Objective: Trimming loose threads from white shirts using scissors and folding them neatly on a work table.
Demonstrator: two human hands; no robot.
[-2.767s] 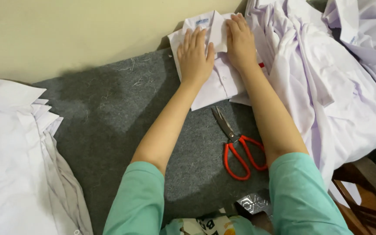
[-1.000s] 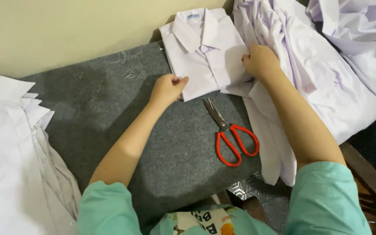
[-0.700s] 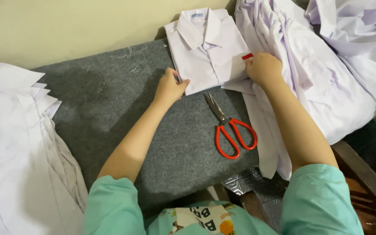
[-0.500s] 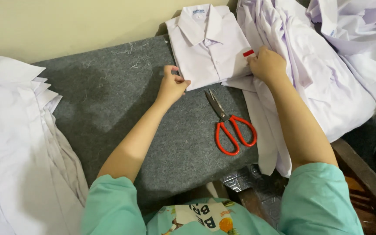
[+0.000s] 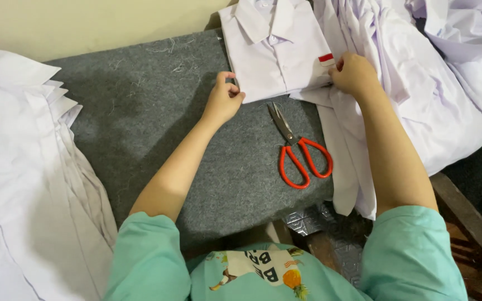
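Scissors (image 5: 299, 147) beside folded shirt (image 5: 277, 50)

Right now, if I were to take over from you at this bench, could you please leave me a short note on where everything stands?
Left hand: pinching the lower left corner of the folded shirt.
Right hand: gripping the shirt's lower right edge, just below its small red tag.
The shirt lies collar up at the far edge of the grey mat, buttoned and folded into a neat rectangle.
Scissors, red handles, lie shut on the mat below it, untouched.
Stack of flat white shirts on the left; loose heap on the right, seemingly unfolded.
Done: this shirt looks folded. Left: probably the heap.
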